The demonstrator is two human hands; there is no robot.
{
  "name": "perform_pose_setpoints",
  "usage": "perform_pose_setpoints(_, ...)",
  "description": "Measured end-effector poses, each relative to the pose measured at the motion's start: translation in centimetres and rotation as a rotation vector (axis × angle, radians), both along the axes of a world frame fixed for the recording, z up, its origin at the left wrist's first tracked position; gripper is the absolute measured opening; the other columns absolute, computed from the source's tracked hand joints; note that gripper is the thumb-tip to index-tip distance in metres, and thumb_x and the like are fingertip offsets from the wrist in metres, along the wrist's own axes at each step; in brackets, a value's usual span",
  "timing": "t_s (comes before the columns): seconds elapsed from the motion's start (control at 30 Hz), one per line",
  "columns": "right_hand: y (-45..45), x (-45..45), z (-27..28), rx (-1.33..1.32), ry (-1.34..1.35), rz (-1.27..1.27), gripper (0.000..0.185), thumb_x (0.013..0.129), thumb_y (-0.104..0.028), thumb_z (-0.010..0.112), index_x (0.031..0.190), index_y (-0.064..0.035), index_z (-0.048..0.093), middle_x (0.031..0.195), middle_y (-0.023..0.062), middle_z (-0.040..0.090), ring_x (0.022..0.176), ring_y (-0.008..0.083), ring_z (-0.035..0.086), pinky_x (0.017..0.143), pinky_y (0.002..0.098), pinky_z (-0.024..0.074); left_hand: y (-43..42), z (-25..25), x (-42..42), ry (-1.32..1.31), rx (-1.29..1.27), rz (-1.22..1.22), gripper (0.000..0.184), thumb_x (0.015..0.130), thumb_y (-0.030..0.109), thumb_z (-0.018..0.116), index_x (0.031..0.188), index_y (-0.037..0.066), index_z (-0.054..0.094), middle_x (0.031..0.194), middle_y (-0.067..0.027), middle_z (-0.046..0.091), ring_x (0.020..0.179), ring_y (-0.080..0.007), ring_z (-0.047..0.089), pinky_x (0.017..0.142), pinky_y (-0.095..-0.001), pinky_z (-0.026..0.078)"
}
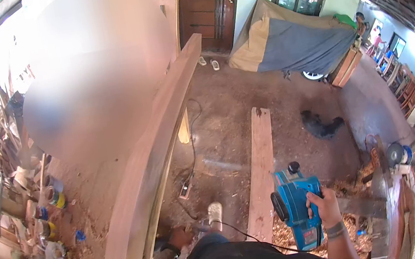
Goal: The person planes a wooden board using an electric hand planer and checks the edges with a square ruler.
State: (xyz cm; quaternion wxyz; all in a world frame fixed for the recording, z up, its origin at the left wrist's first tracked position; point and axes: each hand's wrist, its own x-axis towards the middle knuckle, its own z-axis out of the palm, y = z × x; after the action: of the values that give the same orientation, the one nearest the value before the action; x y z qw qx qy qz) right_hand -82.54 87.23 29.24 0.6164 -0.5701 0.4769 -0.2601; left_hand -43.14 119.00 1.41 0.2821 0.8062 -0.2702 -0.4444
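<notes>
A blue electric hand planer [298, 207] hangs at my right side, with my right hand [324, 207] wrapped around its handle. Its black power cord [240, 231] runs across the front of my body toward my left hand [181, 236]. The fingers of that hand are closed around the cord near my left leg; their exact grip is small and unclear. Beside the left hand, a long thick wooden beam [149, 155] stretches away from me, raised above the ground. Lying on the ground left of the planer is a flat wooden plank [260, 170].
An extension outlet [184, 190] and its cable lie on the dirt floor. A black dog [321, 125] rests to the right. Wood shavings [283, 231] cover the ground near the planer. A tarp-covered vehicle [297, 42] stands ahead; containers [57, 199] and scrap wood line the left.
</notes>
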Motion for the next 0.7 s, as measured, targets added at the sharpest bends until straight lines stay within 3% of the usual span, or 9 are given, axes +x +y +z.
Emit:
perform_pose_setpoints(0.1, -6.2, 2.0, 0.3, 0.063, 0.023, -0.122, 0.022, 0.103, -0.021, 0.076, 0.098, -0.0012, 0.067, 0.077, 0.0090, 0.069, 0.053, 0.0184, 0.065, 0.046, 0.0355, 0.0528, -9.9, -5.2, 5.3, 0.495, -0.160, 0.185, 0.039, 0.098, 0.036, 0.076, 0.091, -0.002, 0.075, 0.079, -0.0159, 0.076, 0.062, -0.0202, 0.071, 0.060, -0.0404, 0.059)
perform_pose_setpoints(0.13, -7.8, 3.7, 0.3, 0.030, 0.044, -0.141, 0.021, 0.104, -0.021, 0.075, 0.097, -0.0019, 0.067, 0.076, 0.0098, 0.068, 0.052, 0.0192, 0.064, 0.046, 0.0363, 0.0525, -13.1, -3.4, 7.0, 0.489, -0.194, 0.156, 0.035, 0.100, 0.031, 0.073, 0.095, -0.004, 0.074, 0.076, -0.0154, 0.073, 0.064, -0.0217, 0.069, 0.061, -0.0436, 0.056)
perform_pose_setpoints(0.27, -16.5, 8.3, 0.8, -0.064, 0.067, -0.202, 0.020, 0.104, -0.018, 0.073, 0.097, -0.0010, 0.066, 0.076, 0.0093, 0.067, 0.051, 0.0193, 0.063, 0.045, 0.0365, 0.0518, -27.2, -6.6, 13.4, 0.130, -0.429, -0.001, 0.038, 0.101, 0.032, 0.072, 0.104, -0.005, 0.070, 0.077, -0.0173, 0.070, 0.072, -0.0266, 0.069, 0.067, -0.0478, 0.054)
perform_pose_setpoints(0.3, -18.2, 9.5, 1.3, -0.093, 0.059, -0.229, 0.019, 0.104, -0.018, 0.073, 0.097, -0.0013, 0.066, 0.076, 0.0092, 0.067, 0.051, 0.0193, 0.063, 0.044, 0.0365, 0.0519, -30.0, -4.7, 14.9, 0.050, -0.444, -0.001, 0.037, 0.101, 0.032, 0.072, 0.106, -0.004, 0.069, 0.079, -0.0184, 0.070, 0.074, -0.0286, 0.070, 0.069, -0.0484, 0.054)
perform_pose_setpoints(0.43, -24.7, 13.6, 2.7, -0.139, 0.034, -0.324, 0.019, 0.104, -0.018, 0.072, 0.097, -0.0022, 0.065, 0.077, 0.0090, 0.067, 0.050, 0.0191, 0.063, 0.044, 0.0362, 0.0515, -38.8, 12.8, 20.1, -0.115, -0.410, 0.033, 0.038, 0.100, 0.033, 0.072, 0.115, -0.002, 0.065, 0.087, -0.0226, 0.070, 0.082, -0.0363, 0.072, 0.075, -0.0505, 0.055)
perform_pose_setpoints(0.6, -33.9, 18.0, 3.1, -0.098, 0.057, -0.361, 0.022, 0.104, -0.021, 0.071, 0.095, -0.0018, 0.064, 0.076, 0.0091, 0.067, 0.050, 0.0192, 0.062, 0.043, 0.0354, 0.0500, -50.6, 20.9, 28.5, -0.419, -0.523, -0.141, 0.034, 0.096, 0.028, 0.075, 0.114, 0.001, 0.065, 0.095, -0.0246, 0.072, 0.093, -0.0434, 0.074, 0.079, -0.0522, 0.057)
perform_pose_setpoints(0.7, -41.2, 19.7, 0.2, -0.105, 0.070, -0.318, 0.023, 0.104, -0.020, 0.071, 0.093, -0.0008, 0.064, 0.075, 0.0094, 0.067, 0.050, 0.0191, 0.062, 0.043, 0.0362, 0.0497, -59.0, 21.5, 35.0, -0.646, -0.579, -0.141, 0.036, 0.094, 0.027, 0.076, 0.116, 0.001, 0.064, 0.100, -0.0244, 0.073, 0.096, -0.0433, 0.074, 0.082, -0.0541, 0.059)
